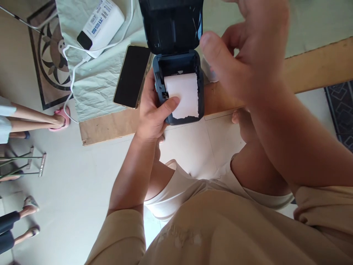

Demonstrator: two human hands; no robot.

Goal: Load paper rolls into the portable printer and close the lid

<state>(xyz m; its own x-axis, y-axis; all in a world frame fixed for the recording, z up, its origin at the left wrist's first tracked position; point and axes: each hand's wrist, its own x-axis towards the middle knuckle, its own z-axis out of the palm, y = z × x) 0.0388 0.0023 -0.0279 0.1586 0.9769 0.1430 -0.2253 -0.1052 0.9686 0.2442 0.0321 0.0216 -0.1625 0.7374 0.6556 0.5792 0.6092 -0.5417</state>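
My left hand (157,106) is closed around the left side of a small dark blue portable printer (201,95), its thumb lying over the paper. The printer's black lid (172,29) stands swung open. Inside sits a white paper roll (184,90) with a ragged loose end. To the right of the lid, my right hand (242,51) is raised with thumb and fingers apart and partly bent. Its thumb tip appears close to the lid's edge; I cannot tell whether they touch. Nothing shows in this hand, though the frame's top cuts off some fingers.
A smartphone (132,75) with a dark screen lies left of the printer on a pale green cloth (93,84). Beyond it are a white device with a label (102,27) and a white cable (73,73). A wooden table edge (110,127) runs below. Other people's legs (33,116) show left.
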